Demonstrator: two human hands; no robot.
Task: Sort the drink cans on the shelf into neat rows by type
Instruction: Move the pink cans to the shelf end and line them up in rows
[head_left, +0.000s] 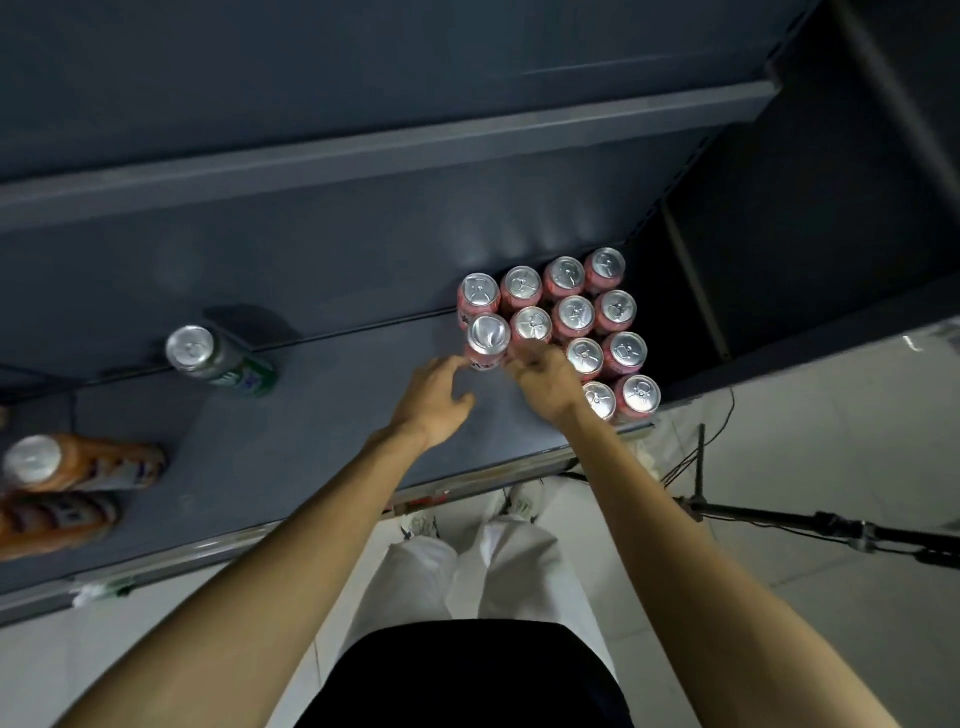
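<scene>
Several pink cans (574, 313) stand in tight rows at the right end of the dark shelf (337, 395). One pink can (488, 335) stands at the block's front left corner, between my hands. My left hand (434, 397) reaches toward its left side with relaxed, spread fingers, fingertips just short of it. My right hand (545, 382) lies over the block's front rows, back toward the camera. Its blurred fingertips meet that can's right side, and the grip is hidden. A green can (223, 361) stands alone to the left. Orange cans (78, 462) stand at the far left.
The shelf's metal front edge (467, 488) runs diagonally below my hands. An upper shelf (363, 150) hangs over the back. A black tripod leg with cables (779, 519) stands on the tiled floor at the right. My legs and shoes are below the shelf edge.
</scene>
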